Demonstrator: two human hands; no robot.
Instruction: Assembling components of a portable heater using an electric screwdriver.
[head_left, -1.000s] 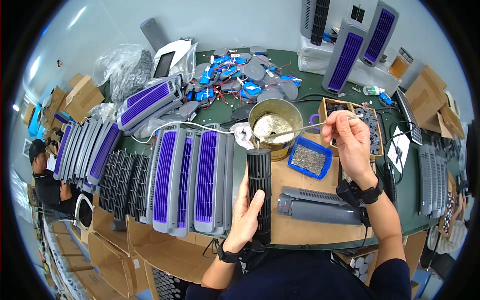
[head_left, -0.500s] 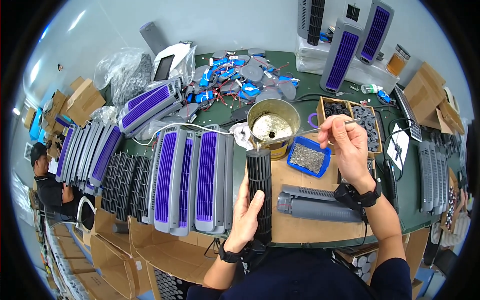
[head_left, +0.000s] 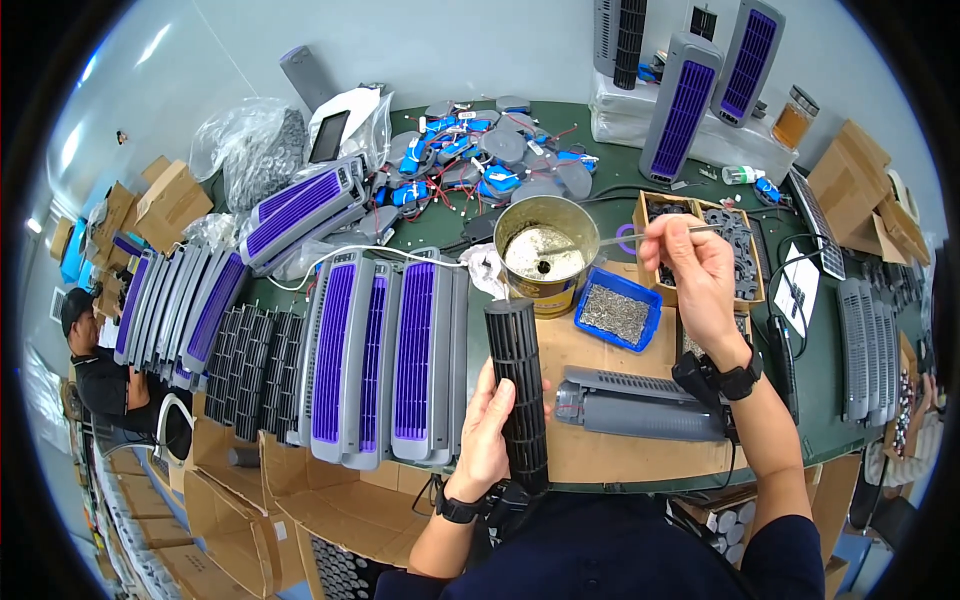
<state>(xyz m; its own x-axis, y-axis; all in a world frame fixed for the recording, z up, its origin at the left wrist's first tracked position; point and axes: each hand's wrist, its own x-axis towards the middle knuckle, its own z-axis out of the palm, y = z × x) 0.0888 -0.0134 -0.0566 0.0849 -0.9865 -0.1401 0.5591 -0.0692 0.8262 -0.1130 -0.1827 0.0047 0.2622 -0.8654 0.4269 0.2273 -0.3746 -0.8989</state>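
My left hand (head_left: 484,436) is wrapped round a black slatted fan rotor (head_left: 516,385), its top end up and leaning slightly left. Pinched in my right hand (head_left: 695,285) is a thin metal stick (head_left: 622,239); its far end reaches into an open metal tin (head_left: 568,297). Pale paste and a small dark round spot show inside the tin. Beside it is a blue tray (head_left: 648,325) full of small metal pieces. A grey fan housing (head_left: 645,412) lies on the cardboard sheet (head_left: 600,462) right of the rotor.
Purple-grilled tower fan shells (head_left: 420,360) and more black rotors (head_left: 240,370) line the left side. Wired motor parts (head_left: 490,160) are heaped at the back. A wooden box (head_left: 750,295) of black parts stands at right. Another person (head_left: 105,385) sits far left.
The stick's end has moved from the rotor's top into the tin. My right hand has risen slightly. The rotor has dipped a little and tilted left.
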